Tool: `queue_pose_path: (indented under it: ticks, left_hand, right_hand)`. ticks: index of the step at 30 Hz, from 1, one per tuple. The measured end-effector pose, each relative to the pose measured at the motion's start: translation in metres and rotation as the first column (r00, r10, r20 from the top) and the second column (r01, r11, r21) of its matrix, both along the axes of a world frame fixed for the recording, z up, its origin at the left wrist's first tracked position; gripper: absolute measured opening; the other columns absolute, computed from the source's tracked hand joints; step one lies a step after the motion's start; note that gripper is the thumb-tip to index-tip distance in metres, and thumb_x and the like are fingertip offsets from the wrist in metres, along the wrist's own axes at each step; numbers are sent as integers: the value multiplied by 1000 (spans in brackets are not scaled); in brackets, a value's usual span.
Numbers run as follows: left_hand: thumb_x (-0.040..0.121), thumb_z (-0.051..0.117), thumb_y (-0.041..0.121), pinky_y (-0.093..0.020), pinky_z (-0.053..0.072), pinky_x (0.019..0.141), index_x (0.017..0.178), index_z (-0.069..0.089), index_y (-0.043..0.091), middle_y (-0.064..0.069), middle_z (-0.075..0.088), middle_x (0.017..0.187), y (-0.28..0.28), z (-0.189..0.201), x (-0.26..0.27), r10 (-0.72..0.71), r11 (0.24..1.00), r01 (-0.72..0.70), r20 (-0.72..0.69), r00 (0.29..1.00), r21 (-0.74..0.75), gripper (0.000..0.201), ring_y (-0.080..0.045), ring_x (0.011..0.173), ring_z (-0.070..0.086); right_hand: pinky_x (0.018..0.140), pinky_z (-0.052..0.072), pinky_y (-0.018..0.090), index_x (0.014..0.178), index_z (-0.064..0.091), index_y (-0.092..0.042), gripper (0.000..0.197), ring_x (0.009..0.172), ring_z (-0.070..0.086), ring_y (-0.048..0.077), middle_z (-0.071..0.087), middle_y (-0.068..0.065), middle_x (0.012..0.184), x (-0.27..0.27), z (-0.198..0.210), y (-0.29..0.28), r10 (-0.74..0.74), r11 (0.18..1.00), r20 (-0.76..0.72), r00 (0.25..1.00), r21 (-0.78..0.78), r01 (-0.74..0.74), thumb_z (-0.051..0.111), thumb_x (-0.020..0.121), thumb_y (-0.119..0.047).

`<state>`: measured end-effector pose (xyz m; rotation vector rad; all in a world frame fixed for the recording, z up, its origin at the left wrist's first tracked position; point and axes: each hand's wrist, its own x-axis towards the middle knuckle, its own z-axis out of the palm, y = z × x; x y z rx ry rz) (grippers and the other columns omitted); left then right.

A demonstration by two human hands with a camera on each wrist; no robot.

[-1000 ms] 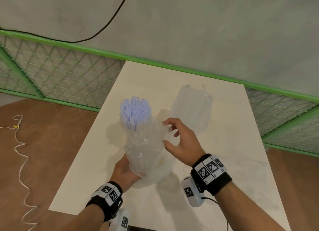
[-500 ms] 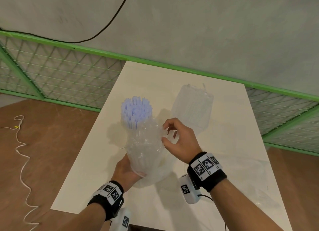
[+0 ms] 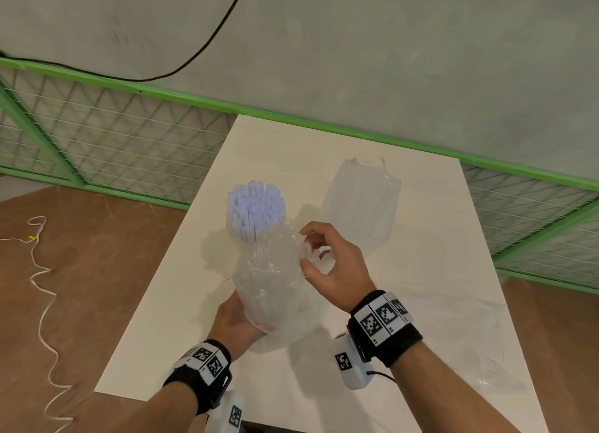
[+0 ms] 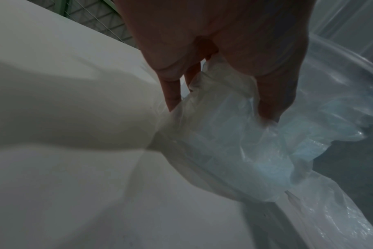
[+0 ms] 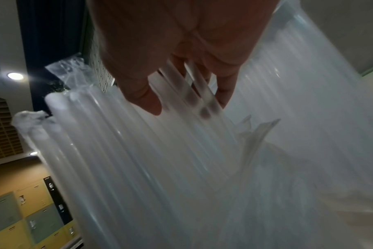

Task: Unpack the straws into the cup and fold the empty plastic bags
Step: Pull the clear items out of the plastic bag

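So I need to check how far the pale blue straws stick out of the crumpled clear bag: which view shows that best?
The head view: pale blue straws stand above the crumpled clear bag. The right wrist view blurs them close up; the left wrist view shows only bag.

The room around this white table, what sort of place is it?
Probably a test or recording space, not a home: the bare white table stands against a green mesh fence, both wrists wear coded marker bands, and lockers line a wall.

Left hand (image 4: 219, 50) gripping clear plastic bag (image 4: 234, 143), white table (image 4: 74, 185)
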<state>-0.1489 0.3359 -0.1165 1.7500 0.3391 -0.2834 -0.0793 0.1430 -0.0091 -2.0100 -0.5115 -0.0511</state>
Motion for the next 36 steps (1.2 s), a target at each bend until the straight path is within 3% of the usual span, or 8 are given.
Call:
queue_pose_path:
  ticks: [6,11,15,18,21,26,30,36]
  left_hand:
    - [36,90,37,-29,54,86,114,64,33,10,74,101,0,-3,1,29,1000,-29,-18,999,-9,82,-7,99,67]
    - [38,90,36,-28,54,86,115,64,34,11,74,100,0,-3,0,26,1000,-26,-7,1000,-2,81,-6,99,68]
    - [41,92,33,-30,54,88,118,63,33,11,74,102,2,-3,0,27,1000,-27,-10,1000,-4,82,-6,100,67]
    - [40,91,34,-31,53,89,117,63,34,11,73,102,1,-1,0,23,1000,-23,-4,1000,-13,82,-6,100,67]
    - [39,90,36,-30,53,88,119,62,32,11,74,102,1,1,-1,24,999,-24,-1,1000,-25,84,-5,100,67]
    - [42,90,32,-28,53,87,117,62,35,13,74,102,2,-1,0,25,1000,-25,-11,1000,-8,80,-4,100,67]
    - [45,91,32,-24,52,84,117,61,35,12,72,101,1,-1,1,17,999,-16,-21,1000,27,78,-2,99,65]
    - [59,92,12,-5,48,65,113,59,36,19,70,90,1,3,1,16,997,-16,-4,1000,82,68,11,91,62]
  right_hand:
    - [78,41,15,100,65,-16,28,83,57,10,59,-5,89,1,-8,1,-17,999,152,988,-38,23,69,77,-1]
    - [80,51,36,105,53,-28,26,86,62,14,61,-15,92,-2,-9,3,-58,997,55,997,-52,61,64,85,-14]
    - [82,44,17,120,47,-35,36,89,58,6,59,-15,92,-1,-6,1,-68,993,83,994,-92,76,63,93,-19]
    - [82,39,9,118,58,-24,28,85,54,3,56,-7,90,2,-10,0,-75,989,193,978,-109,97,66,93,-17]
    - [83,38,9,108,61,-18,19,89,54,2,58,-8,99,5,-14,0,-88,984,203,975,-134,116,68,91,-15]
    - [78,49,26,109,47,-34,25,84,65,16,70,-8,97,9,-1,-3,-92,982,83,992,-157,104,65,93,-27]
    - [78,51,18,116,58,-30,26,84,66,2,70,-16,91,11,11,-6,-133,985,129,983,-93,145,68,92,-28]
    - [77,43,6,98,67,-16,17,82,60,-8,66,-16,85,17,17,-10,-166,982,183,969,-55,179,76,85,-22]
